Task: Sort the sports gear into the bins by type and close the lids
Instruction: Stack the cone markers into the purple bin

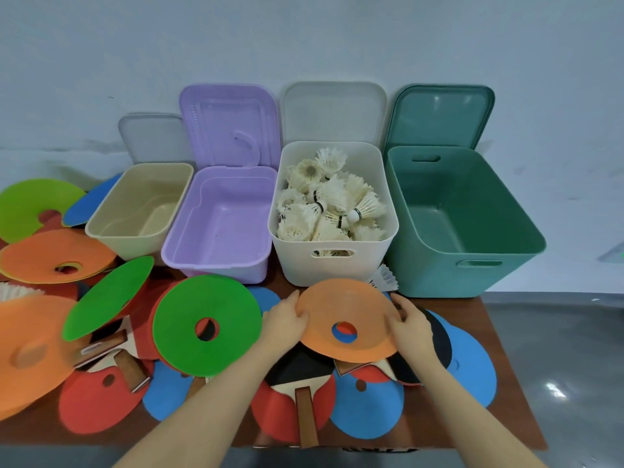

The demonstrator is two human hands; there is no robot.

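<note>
Left hand (286, 319) and right hand (412, 324) gripping opposite edges of orange disc (349, 320), fingers curled, before white bin (332, 261), lids open.

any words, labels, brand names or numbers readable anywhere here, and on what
None can be read.
Dark marks on the table's front edge: cut off by the frame, illegible.
Pale strip on the paddle handle at left: too blurred to tell if it is print.
Bins, lids, cone discs and shuttlecocks show no print.
</note>
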